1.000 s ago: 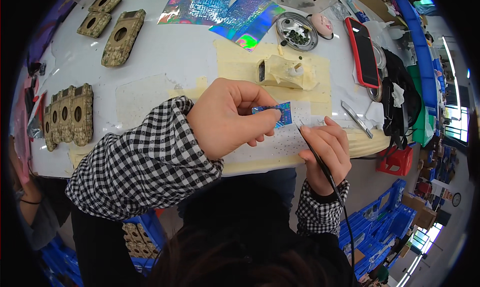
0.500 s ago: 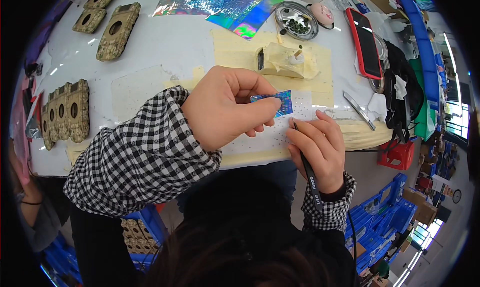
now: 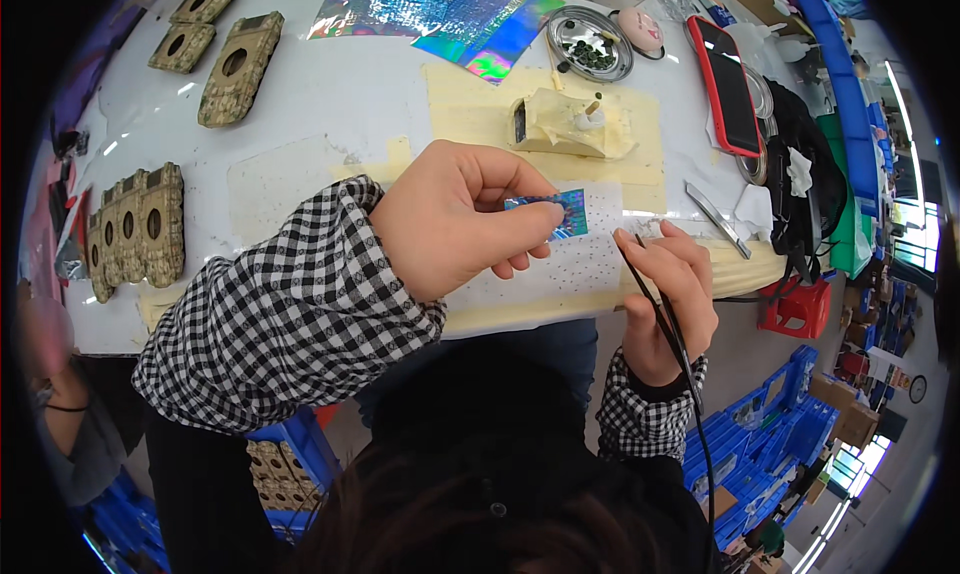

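Observation:
My left hand (image 3: 450, 219) pinches a small piece of blue holographic sheet (image 3: 573, 214) between thumb and fingers. Under it lies a white sheet (image 3: 590, 269) scattered with tiny dark specks. To the right, my right hand (image 3: 672, 299) grips black tweezers (image 3: 662, 314), whose tips point up and away from me, apart from the holographic piece. Whether anything sits between the tips is too small to tell. Beyond my hands stands a block wrapped in yellowish tape (image 3: 565, 124), with a small peg on top.
Camouflage-patterned shells (image 3: 140, 229) lie at the left. Larger holographic sheets (image 3: 490, 24) and a round dish of small dark green pieces (image 3: 590, 44) lie at the far side. A red-cased phone (image 3: 728, 89) and a metal-handled knife (image 3: 717, 219) are on the right.
My right hand has drawn back to the right, taking the tweezers away from the holographic piece and tilting them differently. My left hand has barely moved.

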Demonstrator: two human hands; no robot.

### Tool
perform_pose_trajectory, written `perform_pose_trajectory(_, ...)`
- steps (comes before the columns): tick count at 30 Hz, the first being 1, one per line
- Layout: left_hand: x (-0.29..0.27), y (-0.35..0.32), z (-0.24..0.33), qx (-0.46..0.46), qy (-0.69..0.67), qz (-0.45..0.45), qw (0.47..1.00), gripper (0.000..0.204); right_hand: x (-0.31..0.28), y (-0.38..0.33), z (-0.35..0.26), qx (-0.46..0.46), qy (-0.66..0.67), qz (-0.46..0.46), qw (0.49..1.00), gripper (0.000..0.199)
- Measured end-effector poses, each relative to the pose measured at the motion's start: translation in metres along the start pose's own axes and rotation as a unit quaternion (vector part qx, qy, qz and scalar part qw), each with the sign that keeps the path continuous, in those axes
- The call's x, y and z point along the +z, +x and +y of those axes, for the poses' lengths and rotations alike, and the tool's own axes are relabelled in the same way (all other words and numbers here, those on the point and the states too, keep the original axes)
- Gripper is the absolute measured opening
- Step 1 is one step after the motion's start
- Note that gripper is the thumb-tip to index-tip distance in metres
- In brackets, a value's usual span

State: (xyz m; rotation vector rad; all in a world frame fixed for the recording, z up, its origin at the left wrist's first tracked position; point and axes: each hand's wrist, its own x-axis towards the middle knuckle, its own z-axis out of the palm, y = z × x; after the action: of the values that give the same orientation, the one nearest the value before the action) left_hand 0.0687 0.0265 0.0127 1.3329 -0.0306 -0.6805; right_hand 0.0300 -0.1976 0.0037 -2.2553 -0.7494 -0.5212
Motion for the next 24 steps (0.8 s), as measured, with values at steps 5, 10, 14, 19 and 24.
perform_pose_trajectory(5,0.002,0.0,0.002,-0.017,-0.021,-0.015,1.0,0.019,0.003,0.012,-0.011,-0.048,0.019,0.001,0.999,0.041)
perform_pose_trajectory(10,0.002,0.0,0.002,-0.019,-0.029,-0.021,0.999,0.017,0.008,0.019,-0.012,-0.036,0.026,-0.037,0.998,0.04)
perform_pose_trajectory(14,0.002,-0.001,0.001,-0.011,-0.024,-0.019,0.999,0.017,0.01,0.017,-0.01,-0.03,0.024,-0.032,0.999,0.04)
perform_pose_trajectory(19,0.002,-0.002,0.002,-0.001,-0.004,-0.024,1.0,0.017,0.01,0.016,-0.009,-0.026,0.027,-0.029,0.999,0.041)
perform_pose_trajectory(24,0.002,-0.002,0.0,0.008,0.004,-0.021,1.0,0.017,0.01,0.018,-0.009,-0.025,0.037,-0.03,0.999,0.041)
